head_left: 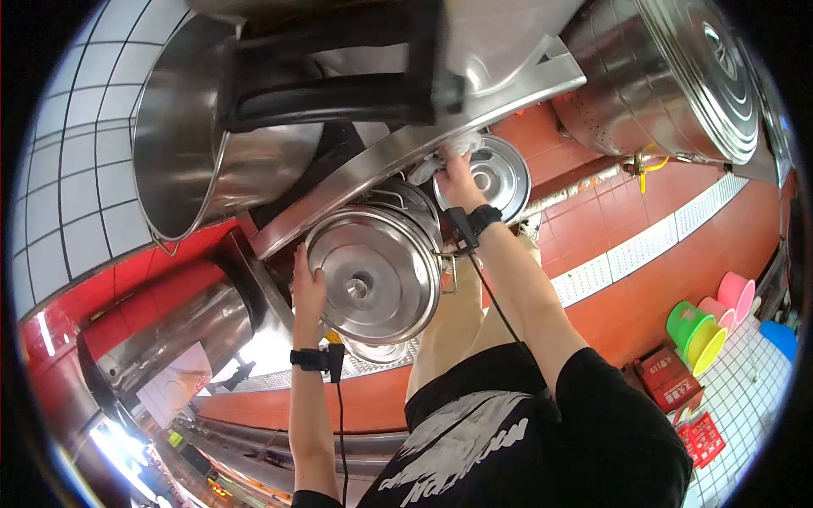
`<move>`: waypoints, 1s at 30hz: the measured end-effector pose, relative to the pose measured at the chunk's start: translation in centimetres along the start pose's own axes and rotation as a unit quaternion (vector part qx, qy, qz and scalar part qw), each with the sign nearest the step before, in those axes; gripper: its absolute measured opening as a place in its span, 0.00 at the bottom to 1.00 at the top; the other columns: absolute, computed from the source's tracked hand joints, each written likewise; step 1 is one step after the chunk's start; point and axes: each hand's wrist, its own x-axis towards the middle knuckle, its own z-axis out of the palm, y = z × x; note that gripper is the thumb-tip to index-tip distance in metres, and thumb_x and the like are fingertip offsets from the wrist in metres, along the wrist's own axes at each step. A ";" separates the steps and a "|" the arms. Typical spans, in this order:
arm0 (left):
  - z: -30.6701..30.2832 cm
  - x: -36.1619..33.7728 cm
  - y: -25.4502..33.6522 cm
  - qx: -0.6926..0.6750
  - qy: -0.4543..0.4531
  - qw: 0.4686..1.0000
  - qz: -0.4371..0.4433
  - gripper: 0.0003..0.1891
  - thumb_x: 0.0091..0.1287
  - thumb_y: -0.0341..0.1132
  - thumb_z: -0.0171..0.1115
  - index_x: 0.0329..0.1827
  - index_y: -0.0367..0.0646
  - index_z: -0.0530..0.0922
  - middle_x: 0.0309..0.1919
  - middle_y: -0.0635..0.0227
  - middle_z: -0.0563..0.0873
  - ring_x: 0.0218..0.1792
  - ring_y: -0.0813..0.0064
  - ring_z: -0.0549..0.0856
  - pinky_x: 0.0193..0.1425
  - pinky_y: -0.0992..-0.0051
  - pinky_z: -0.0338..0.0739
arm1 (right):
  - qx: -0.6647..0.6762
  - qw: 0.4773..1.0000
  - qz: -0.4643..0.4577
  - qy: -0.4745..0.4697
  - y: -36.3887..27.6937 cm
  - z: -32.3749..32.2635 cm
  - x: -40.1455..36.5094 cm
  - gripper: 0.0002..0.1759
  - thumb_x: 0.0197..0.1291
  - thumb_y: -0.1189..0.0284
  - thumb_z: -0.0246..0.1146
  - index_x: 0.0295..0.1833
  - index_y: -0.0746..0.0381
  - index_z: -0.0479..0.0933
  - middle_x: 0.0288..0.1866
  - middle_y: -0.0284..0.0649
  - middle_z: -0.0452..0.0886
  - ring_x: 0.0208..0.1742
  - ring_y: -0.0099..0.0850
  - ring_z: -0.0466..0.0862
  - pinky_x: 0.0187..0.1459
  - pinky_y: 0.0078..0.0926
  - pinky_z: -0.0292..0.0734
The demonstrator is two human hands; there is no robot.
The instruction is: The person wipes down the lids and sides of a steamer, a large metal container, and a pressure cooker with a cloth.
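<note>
A stainless steel pot [373, 275] with a knobbed lid is at the middle of the view. My left hand [309, 288] grips its left edge, the thumb over the lid's rim and the fingers along the side. My right hand [460, 179] is closed on a pale cloth [461, 146], partly hidden by the hand. It lies close to a smaller round steel lid [506, 173], under the edge of a steel counter [406, 152]. Both wrists wear black bands with cables.
A large open steel pot [182, 127] stands at upper left, partly behind a black handle-shaped object [339, 93]. A big lidded steel pot [652, 85] is at upper right, near a pipe with a yellow valve [648, 167]. Coloured buckets [703, 339] and a red box [669, 378] sit at right.
</note>
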 end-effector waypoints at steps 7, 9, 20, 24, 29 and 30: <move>3.0 -1.9 -2.1 -0.027 0.013 0.999 0.040 0.35 0.66 0.26 0.53 0.80 0.37 0.59 0.77 0.47 0.64 0.79 0.50 0.62 0.81 0.60 0.56 | -0.145 0.979 0.136 0.050 10.6 -4.0 6.1 0.14 0.59 0.76 0.64 0.51 0.65 0.75 0.47 0.48 0.81 0.54 0.41 0.82 0.45 0.40 0.82; 2.4 -1.9 -2.2 -0.056 0.008 0.998 0.028 0.35 0.67 0.25 0.53 0.79 0.37 0.59 0.77 0.47 0.65 0.79 0.50 0.62 0.81 0.60 0.56 | -0.537 0.815 -0.118 -0.181 8.6 -5.4 4.6 0.38 0.38 0.76 0.76 0.59 0.67 0.70 0.51 0.47 0.79 0.55 0.38 0.81 0.55 0.34 0.78; 1.2 0.8 3.0 -0.024 0.172 0.985 0.013 0.37 0.65 0.22 0.52 0.80 0.40 0.58 0.78 0.51 0.64 0.79 0.49 0.60 0.81 0.57 0.57 | -0.256 0.964 -0.032 -0.067 -19.3 -2.5 -9.9 0.31 0.58 0.75 0.59 0.70 0.60 0.69 0.60 0.39 0.79 0.59 0.34 0.81 0.62 0.35 0.77; 3.4 2.4 3.8 -0.036 0.184 0.981 0.043 0.38 0.62 0.21 0.53 0.80 0.37 0.58 0.77 0.48 0.63 0.79 0.47 0.58 0.81 0.56 0.56 | -0.726 0.473 -0.499 -0.009 -29.5 -0.6 -3.7 0.38 0.55 0.70 0.69 0.73 0.56 0.68 0.65 0.52 0.76 0.67 0.51 0.72 0.69 0.47 0.67; 2.9 2.7 4.8 -0.025 0.168 0.985 0.034 0.36 0.62 0.23 0.53 0.78 0.35 0.61 0.77 0.47 0.65 0.79 0.49 0.60 0.82 0.58 0.56 | -0.811 0.336 -0.444 -0.181 -31.2 -3.5 1.4 0.40 0.44 0.75 0.67 0.69 0.58 0.71 0.67 0.55 0.70 0.72 0.56 0.66 0.72 0.53 0.62; 2.8 2.7 4.7 -0.013 0.167 0.985 0.040 0.35 0.63 0.24 0.53 0.78 0.35 0.62 0.77 0.48 0.65 0.79 0.50 0.60 0.81 0.58 0.57 | -0.808 0.338 -0.442 -0.194 -30.3 -4.1 1.1 0.40 0.44 0.75 0.67 0.69 0.58 0.71 0.67 0.55 0.70 0.72 0.56 0.66 0.72 0.53 0.62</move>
